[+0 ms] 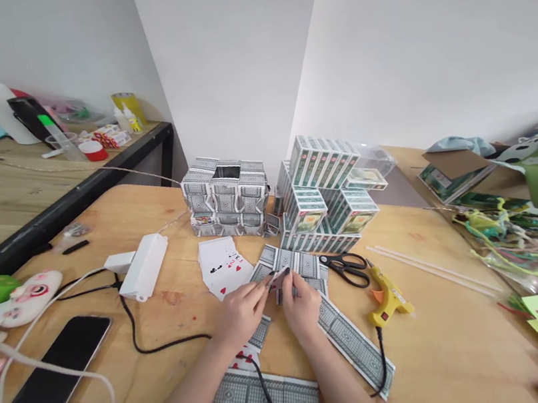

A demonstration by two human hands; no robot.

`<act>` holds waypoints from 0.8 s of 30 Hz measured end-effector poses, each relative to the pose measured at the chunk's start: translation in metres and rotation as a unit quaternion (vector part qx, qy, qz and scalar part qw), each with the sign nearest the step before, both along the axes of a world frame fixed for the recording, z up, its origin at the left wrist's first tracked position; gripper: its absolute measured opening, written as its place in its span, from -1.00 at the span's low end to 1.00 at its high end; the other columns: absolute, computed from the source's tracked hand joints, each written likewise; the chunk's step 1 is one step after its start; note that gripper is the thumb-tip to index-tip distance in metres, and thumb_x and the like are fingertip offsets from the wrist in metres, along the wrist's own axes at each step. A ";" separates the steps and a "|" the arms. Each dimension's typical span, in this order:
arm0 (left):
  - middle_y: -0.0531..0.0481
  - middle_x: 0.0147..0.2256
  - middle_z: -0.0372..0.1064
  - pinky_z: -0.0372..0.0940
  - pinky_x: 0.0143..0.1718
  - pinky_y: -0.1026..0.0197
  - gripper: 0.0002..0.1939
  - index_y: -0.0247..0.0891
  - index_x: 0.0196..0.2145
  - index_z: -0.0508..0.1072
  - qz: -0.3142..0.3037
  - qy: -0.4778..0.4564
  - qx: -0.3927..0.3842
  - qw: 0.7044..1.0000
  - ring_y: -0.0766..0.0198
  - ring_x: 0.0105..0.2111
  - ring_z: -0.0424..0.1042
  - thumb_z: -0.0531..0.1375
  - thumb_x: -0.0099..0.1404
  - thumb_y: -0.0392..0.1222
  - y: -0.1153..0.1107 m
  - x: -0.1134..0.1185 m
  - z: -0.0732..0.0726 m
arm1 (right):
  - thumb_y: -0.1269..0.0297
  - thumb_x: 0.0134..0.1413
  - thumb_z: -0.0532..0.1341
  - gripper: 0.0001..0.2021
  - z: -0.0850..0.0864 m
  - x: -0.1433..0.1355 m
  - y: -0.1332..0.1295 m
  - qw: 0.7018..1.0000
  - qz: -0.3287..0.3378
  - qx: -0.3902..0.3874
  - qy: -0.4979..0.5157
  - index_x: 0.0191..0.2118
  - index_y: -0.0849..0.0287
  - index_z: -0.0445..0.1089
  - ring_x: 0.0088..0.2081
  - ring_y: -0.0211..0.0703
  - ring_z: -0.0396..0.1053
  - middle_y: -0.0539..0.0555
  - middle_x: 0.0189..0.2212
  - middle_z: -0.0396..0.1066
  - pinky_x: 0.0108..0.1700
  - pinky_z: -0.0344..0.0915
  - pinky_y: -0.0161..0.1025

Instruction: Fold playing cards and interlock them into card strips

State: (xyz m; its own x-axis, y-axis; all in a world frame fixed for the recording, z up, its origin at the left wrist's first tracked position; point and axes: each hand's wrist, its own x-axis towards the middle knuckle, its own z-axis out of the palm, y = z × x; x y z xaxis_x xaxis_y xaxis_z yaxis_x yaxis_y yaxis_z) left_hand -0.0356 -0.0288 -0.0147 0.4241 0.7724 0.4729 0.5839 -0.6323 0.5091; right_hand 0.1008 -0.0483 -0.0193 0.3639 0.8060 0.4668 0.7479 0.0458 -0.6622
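My left hand (243,309) and my right hand (302,304) meet over the middle of the table, fingers pinched on a playing card (278,279) seen almost edge-on. Grey-backed cards (303,262) lie just beyond and under my fingers. Near my right forearm runs a strip of joined cards (355,342), and a second strip (266,400) lies below, between my forearms. Loose face-up cards (217,263) are spread beyond my left hand. Behind them stands a hollow structure built of cards (228,197).
Green-and-white card boxes (320,187) are stacked at the back. Black scissors (352,268) and a yellow glue gun (388,298) lie right of my hands, its black cord running forward. White glue sticks (436,271) lie farther right. A phone (50,396) and white power strip (145,267) are left.
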 end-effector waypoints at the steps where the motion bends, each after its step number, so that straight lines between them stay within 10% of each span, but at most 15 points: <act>1: -0.04 -0.41 0.41 0.28 -0.35 0.30 -0.77 -0.22 -0.21 0.42 0.014 -0.002 -0.010 1.000 0.31 -0.38 0.41 -0.01 0.28 -0.26 0.000 0.000 0.000 | 0.23 0.17 -0.07 -0.64 0.002 0.000 0.000 1.000 0.011 -0.008 0.022 -0.31 0.25 0.44 -0.59 -0.22 0.34 0.11 -0.60 0.43 -0.50 0.20 -0.35; 9: -0.02 -0.48 0.40 0.24 -0.40 0.30 -0.82 -0.24 -0.36 0.37 0.107 -0.055 -0.043 0.992 0.29 -0.44 0.40 0.00 0.27 -0.19 0.002 -0.003 0.000 | 0.27 0.06 0.02 -0.73 0.006 0.002 0.005 0.983 0.107 -0.067 0.137 -0.26 0.23 0.42 -0.48 -0.19 0.36 0.06 -0.51 0.44 -0.38 0.26 -0.32; 24: -0.03 -0.43 0.38 0.24 -0.35 0.30 -0.83 -0.24 -0.35 0.39 0.100 -0.098 -0.085 0.986 0.29 -0.40 0.37 0.01 0.25 -0.20 0.009 -0.006 0.002 | 0.33 0.05 0.05 -0.77 -0.003 0.007 0.009 0.984 0.135 -0.033 0.108 -0.33 0.18 0.47 -0.34 -0.12 0.42 0.13 -0.36 0.49 -0.25 0.30 -0.23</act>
